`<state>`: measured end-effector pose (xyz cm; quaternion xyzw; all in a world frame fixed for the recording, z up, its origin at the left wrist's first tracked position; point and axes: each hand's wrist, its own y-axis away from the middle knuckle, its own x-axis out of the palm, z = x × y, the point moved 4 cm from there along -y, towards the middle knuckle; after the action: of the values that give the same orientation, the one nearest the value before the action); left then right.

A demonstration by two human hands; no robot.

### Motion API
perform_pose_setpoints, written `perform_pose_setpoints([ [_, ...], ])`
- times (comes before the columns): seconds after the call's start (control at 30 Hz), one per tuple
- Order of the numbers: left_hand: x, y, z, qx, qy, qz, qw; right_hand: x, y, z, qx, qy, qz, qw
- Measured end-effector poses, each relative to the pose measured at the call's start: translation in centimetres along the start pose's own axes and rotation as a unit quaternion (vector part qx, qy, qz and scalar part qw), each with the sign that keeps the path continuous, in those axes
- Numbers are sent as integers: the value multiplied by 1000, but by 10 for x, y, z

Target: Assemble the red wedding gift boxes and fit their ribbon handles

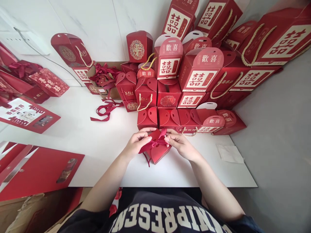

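Note:
A small red gift box (159, 153) sits near the front of the white table, turned cornerwise, with a dark red cord hanging at its left side. Across its top lies a crimson ribbon bow (156, 141). My left hand (137, 142) pinches the bow's left loop between thumb and fingers. On the other side, my right hand (178, 142) has its thumb and fingertips closed on the bow's right part. Both hands rest close against the box, and some fingers are hidden behind it.
Stacked red gift boxes (167, 66), several with gold rope handles, fill the back and right. A cardboard box (104, 94) holds ribbons, with a loose ribbon (107, 110) before it. Red bags (48, 165) lie left; a white tissue (229, 153) lies right. The table's front edge (160, 186) is near me.

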<state>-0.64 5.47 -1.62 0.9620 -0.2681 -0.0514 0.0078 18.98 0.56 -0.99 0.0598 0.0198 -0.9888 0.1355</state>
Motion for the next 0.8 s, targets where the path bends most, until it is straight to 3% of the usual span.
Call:
perform_pose_setpoints([
  [0.2, 3, -1, 17, -85, 175, 8, 981, 0, 0, -4, -9, -10, -14, 1000],
  [0.3, 5, -2, 20, -103, 191, 14, 976, -1, -2, -5, -14, -17, -11, 1000],
  [0.4, 5, 0, 11, -45, 111, 14, 993, -1, 0, -5, -10, -3, 5, 1000],
  [0.53, 5, 4, -8, 56, -53, 60, 995, -8, 9, 1, -21, 58, -4, 998],
  [0.67, 2, 6, -17, 84, -113, 96, 985, -21, 15, 17, -59, 105, -54, 991],
  [0.8, -1, 6, -20, 91, -156, 104, 978, -23, 10, 22, -64, 131, -51, 988],
])
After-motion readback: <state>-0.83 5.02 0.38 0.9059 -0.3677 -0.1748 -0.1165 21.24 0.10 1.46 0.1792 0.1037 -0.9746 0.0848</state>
